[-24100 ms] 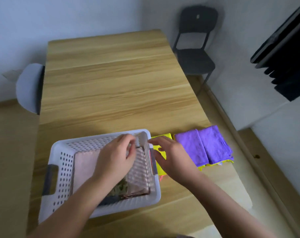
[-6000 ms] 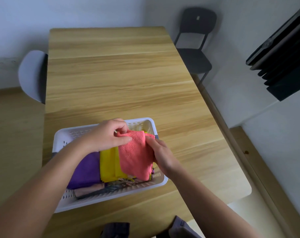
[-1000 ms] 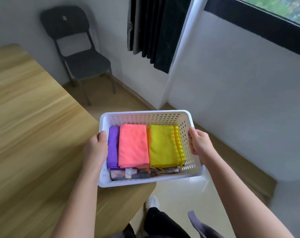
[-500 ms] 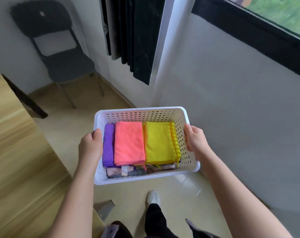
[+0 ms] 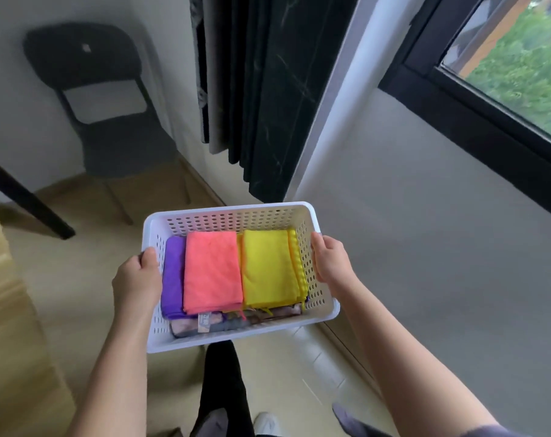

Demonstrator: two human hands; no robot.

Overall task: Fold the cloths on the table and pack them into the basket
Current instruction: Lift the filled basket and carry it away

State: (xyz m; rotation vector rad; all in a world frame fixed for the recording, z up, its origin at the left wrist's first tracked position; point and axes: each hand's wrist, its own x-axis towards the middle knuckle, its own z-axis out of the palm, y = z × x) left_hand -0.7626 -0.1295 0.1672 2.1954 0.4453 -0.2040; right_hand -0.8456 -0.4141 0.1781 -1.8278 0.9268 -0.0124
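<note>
Head view, looking down. My left hand [image 5: 135,279] grips the left short side of the white perforated plastic basket [image 5: 230,218]: the thumb lies over the rim and the other fingers are hidden behind that wall. My right hand [image 5: 329,263] grips the opposite short side in the same way, thumb over the rim and palm against the outer wall. Both hands are therefore closed on the basket, which rests on nothing else and hangs above the pale beige floor [image 5: 78,266], clear of the table.

Inside the basket, three folded cloths lie side by side as the top layer. From my left to right they are a purple terry cloth [image 5: 172,279], a coral-pink terry cloth [image 5: 212,272] and a yellow terry cloth [image 5: 269,268]. The coral-pink one overlaps the edge of the purple one and touches the yellow one. Beneath them, at the near wall, the edges of further folded cloths [image 5: 252,318] show — muted pink and grey tones, with a small sewn label [image 5: 204,323]; how many there are I cannot tell.

Surroundings: the light wooden tabletop [image 5: 2,310] runs along the left edge of the view, with a black table leg [image 5: 25,200] behind it. A dark plastic chair [image 5: 103,99] stands against the wall, a dark curtain [image 5: 267,89] hangs beside it, and a black-framed window [image 5: 504,77] fills the upper right corner. Below the basket are my leg in black trousers [image 5: 223,389] and a white shoe [image 5: 266,421].
</note>
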